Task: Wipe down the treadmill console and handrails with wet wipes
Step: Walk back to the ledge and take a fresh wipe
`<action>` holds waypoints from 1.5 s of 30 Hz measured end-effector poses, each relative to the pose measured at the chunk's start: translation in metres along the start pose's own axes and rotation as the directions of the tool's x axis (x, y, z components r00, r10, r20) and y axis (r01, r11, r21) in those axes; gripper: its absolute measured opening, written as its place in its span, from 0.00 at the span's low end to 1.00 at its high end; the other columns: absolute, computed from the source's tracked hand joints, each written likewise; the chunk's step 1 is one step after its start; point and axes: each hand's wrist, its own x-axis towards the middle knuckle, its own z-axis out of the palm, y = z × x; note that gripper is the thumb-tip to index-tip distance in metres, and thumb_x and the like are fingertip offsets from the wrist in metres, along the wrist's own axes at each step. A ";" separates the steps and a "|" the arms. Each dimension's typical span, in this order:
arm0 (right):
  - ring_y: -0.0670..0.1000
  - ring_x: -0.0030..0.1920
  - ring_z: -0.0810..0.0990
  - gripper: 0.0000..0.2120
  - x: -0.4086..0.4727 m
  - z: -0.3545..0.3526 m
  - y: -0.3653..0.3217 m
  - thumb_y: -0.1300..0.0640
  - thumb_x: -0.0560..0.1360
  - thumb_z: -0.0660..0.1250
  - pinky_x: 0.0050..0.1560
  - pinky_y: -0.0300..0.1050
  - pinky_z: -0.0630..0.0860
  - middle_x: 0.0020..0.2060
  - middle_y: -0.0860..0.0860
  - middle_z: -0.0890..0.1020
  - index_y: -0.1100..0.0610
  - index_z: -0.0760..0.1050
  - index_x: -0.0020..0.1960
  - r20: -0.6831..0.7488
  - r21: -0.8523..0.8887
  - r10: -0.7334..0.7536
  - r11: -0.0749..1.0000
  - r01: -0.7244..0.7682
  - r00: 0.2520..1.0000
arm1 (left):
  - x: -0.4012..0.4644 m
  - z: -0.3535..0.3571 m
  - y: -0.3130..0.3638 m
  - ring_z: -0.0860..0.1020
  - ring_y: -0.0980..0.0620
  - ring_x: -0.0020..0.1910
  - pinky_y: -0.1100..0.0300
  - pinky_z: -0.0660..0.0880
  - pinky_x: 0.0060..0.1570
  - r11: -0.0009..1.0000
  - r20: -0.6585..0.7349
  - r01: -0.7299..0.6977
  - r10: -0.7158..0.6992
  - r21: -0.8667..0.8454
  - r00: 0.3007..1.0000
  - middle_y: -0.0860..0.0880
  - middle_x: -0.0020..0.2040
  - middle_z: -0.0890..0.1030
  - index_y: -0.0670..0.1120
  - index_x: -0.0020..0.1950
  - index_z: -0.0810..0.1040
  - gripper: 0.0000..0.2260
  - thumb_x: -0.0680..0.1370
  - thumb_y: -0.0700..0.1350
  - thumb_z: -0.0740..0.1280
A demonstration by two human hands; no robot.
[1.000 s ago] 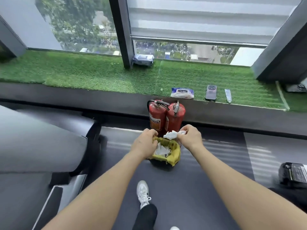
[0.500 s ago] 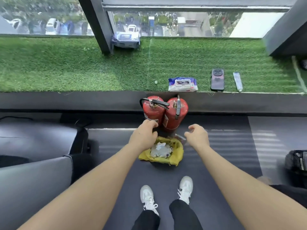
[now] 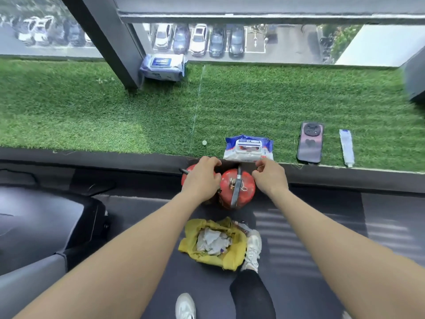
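A blue and white pack of wet wipes [image 3: 248, 148] lies at the front edge of the green turf ledge [image 3: 115, 116]. Both my arms stretch forward over two red fire extinguishers [image 3: 236, 187]. My left hand [image 3: 202, 178] hovers above the left extinguisher with loosely curled fingers and holds nothing. My right hand [image 3: 269, 174] is just below the pack's right corner, fingers bent, empty; whether it touches the pack I cannot tell. On the dark floor behind my hands sits a yellow bag [image 3: 213, 244] filled with crumpled used wipes.
A second wipes pack [image 3: 163, 66] leans by the dark window post [image 3: 110, 42]. A phone [image 3: 310, 142] and a small tube [image 3: 346, 147] lie on the turf to the right. A grey treadmill part [image 3: 41, 229] fills the left. My white shoe [image 3: 253, 249] stands beside the bag.
My right hand dropped the used wipe into the yellow bag. Both hands then left the bag and reached forward over the extinguishers toward the wipes pack. I stepped closer to the ledge.
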 end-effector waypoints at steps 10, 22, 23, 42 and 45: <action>0.57 0.58 0.74 0.12 0.137 0.019 0.027 0.60 0.74 0.63 0.55 0.46 0.70 0.57 0.57 0.77 0.58 0.76 0.56 0.097 -0.192 -0.107 0.973 0.124 0.990 | 0.130 0.073 0.005 0.72 0.45 0.60 0.54 0.68 0.61 0.981 -0.065 0.149 -0.159 -0.128 0.985 0.45 0.63 0.70 0.45 0.64 0.71 0.16 0.76 0.40 0.64; 0.56 0.60 0.72 0.18 0.175 0.048 0.049 0.64 0.74 0.61 0.55 0.50 0.70 0.59 0.54 0.76 0.57 0.74 0.63 -0.061 -0.176 -0.402 0.905 0.387 0.914 | 0.204 0.115 -0.013 0.73 0.46 0.59 0.53 0.69 0.62 0.973 -0.182 0.071 -0.113 -0.221 0.977 0.44 0.61 0.72 0.43 0.65 0.72 0.19 0.74 0.40 0.68; 0.56 0.61 0.72 0.19 0.182 0.048 0.048 0.65 0.74 0.61 0.55 0.50 0.71 0.60 0.54 0.76 0.57 0.74 0.63 -0.061 -0.180 -0.407 0.903 0.391 0.911 | 0.211 0.115 -0.013 0.73 0.45 0.58 0.53 0.69 0.61 0.973 -0.180 0.064 -0.105 -0.221 0.978 0.44 0.60 0.72 0.43 0.64 0.73 0.18 0.75 0.41 0.69; 0.56 0.60 0.67 0.09 0.225 0.074 0.042 0.54 0.77 0.63 0.54 0.49 0.67 0.54 0.55 0.71 0.57 0.78 0.52 0.152 -0.375 -0.346 0.846 0.378 0.926 | 0.232 0.135 -0.029 0.71 0.46 0.59 0.52 0.67 0.60 0.994 -0.121 0.030 -0.043 -0.104 0.992 0.47 0.59 0.75 0.46 0.63 0.76 0.15 0.76 0.47 0.67; 0.55 0.61 0.67 0.08 0.225 0.079 0.039 0.53 0.74 0.66 0.52 0.47 0.64 0.53 0.54 0.71 0.56 0.78 0.50 0.130 -0.304 -0.302 0.895 0.328 0.944 | 0.232 0.136 -0.030 0.70 0.47 0.60 0.52 0.68 0.60 0.995 -0.112 0.039 -0.049 -0.090 0.993 0.47 0.59 0.74 0.47 0.64 0.75 0.16 0.77 0.48 0.67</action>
